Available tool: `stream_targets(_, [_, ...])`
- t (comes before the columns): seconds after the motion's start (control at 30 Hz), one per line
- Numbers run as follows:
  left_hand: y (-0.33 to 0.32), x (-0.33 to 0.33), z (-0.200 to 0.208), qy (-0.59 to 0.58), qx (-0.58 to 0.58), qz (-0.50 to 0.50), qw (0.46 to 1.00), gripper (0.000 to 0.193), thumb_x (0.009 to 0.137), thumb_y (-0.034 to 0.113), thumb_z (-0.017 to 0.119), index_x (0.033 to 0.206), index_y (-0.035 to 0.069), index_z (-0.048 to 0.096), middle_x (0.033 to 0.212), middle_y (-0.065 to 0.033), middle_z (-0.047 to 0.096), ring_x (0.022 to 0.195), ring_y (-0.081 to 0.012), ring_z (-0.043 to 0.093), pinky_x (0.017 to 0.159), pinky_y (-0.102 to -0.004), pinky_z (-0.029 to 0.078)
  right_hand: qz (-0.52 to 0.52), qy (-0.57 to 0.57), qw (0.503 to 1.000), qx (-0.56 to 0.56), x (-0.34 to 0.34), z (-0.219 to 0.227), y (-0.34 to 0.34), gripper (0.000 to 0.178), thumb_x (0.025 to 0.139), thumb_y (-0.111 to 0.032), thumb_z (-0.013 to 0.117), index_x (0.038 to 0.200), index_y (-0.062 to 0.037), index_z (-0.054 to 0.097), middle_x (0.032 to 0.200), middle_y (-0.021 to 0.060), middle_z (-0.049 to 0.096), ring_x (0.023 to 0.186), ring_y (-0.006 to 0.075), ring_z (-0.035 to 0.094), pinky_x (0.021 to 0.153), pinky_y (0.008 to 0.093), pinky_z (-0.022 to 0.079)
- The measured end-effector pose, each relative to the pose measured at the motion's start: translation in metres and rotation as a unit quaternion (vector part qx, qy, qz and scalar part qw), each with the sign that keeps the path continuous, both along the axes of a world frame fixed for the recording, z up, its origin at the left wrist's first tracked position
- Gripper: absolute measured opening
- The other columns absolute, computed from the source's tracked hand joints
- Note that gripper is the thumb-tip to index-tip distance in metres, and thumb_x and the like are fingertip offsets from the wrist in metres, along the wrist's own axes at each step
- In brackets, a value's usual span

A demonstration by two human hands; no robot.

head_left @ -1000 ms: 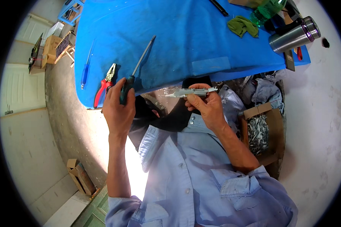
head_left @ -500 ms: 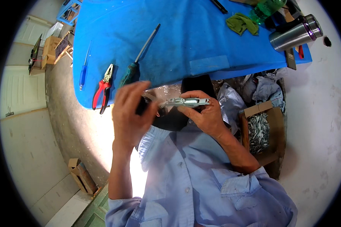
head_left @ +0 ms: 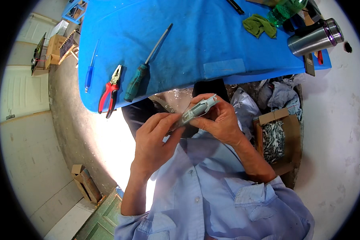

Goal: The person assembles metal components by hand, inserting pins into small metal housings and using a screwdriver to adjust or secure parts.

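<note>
A narrow, pale grey metal part (head_left: 197, 110) with slots and cut-outs along it is held in front of my chest, just off the table's near edge. It slants up toward the right. My right hand (head_left: 222, 124) is closed around its right end, thumb below and fingers above. At the lower left end, the thumb and fingers of my left hand (head_left: 156, 138) pinch it; those fingers hide that end. Beyond my hands, a green-handled screwdriver (head_left: 137, 82), red and black pliers (head_left: 109, 92) and a small blue screwdriver (head_left: 89, 76) lie on the blue-covered table (head_left: 180, 52).
A steel flask (head_left: 312, 40), a green cloth (head_left: 260, 26) and a green bottle (head_left: 286, 13) are at the table's far right. Below on the right, an open cardboard box (head_left: 293, 140) holds many small metallic pieces, beside crumpled plastic bags (head_left: 244, 105).
My left hand has come down and right from beside the green screwdriver's handle and now grips the metal part's left end. The part has turned from nearly level to slanted.
</note>
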State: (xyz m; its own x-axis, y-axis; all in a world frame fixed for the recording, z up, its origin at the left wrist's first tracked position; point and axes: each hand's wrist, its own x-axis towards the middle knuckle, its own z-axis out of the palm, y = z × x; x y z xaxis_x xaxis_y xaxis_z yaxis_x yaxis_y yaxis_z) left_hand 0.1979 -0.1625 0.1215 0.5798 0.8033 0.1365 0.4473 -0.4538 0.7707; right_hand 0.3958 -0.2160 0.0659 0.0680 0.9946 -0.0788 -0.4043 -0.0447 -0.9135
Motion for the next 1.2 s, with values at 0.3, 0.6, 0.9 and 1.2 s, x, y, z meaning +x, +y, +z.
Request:
stream_targets(0.3, [-0.009,-0.01,-0.005,-0.096,-0.251,0.042,0.962,0.03,0.086,0.001,0.074,0.115,-0.005,0.069,0.092,-0.0061,0.07,0.079,-0.0112,0.068,0.07,-0.0251,0.054,0.042,0.064,0.997,-0.033,0.0,0.003,-0.001,0.027,0.09,-0.002,0.078,0.115,-0.0021,0.067,0.109,0.0054,0.071,0.098,0.0108,0.068,0.084,0.0274,0.057])
stream_targets(0.6, [-0.013,-0.015,-0.018,-0.165,-0.387,0.07,0.904,0.03,0.091,0.005,0.073,0.119,-0.005,0.069,0.095,-0.0056,0.07,0.086,-0.0111,0.066,0.078,-0.0255,0.054,0.087,0.013,0.996,-0.03,0.001,-0.002,-0.003,0.044,0.094,0.001,0.072,0.135,0.0029,0.057,0.118,0.014,0.072,0.114,0.0202,0.069,0.097,0.0327,0.057])
stream_targets(0.9, [-0.019,-0.009,-0.018,-0.125,-0.281,0.086,0.948,0.025,0.09,0.009,0.076,0.111,-0.004,0.072,0.089,-0.0059,0.07,0.076,-0.0099,0.066,0.066,-0.0245,0.05,0.089,0.012,0.996,-0.02,-0.002,-0.005,-0.004,0.04,0.094,0.001,0.072,0.132,0.0029,0.059,0.12,0.0128,0.071,0.116,0.0211,0.069,0.099,0.0335,0.056])
stream_targets(1.2, [-0.025,-0.01,-0.019,-0.095,-0.225,0.062,0.968,0.02,0.095,0.011,0.075,0.107,-0.004,0.071,0.086,-0.0052,0.07,0.076,-0.0091,0.066,0.066,-0.0226,0.053,0.07,0.044,0.995,-0.049,-0.001,-0.007,0.0,0.036,0.086,-0.005,0.083,0.117,-0.0004,0.067,0.106,0.0053,0.072,0.096,0.0111,0.069,0.085,0.0274,0.058])
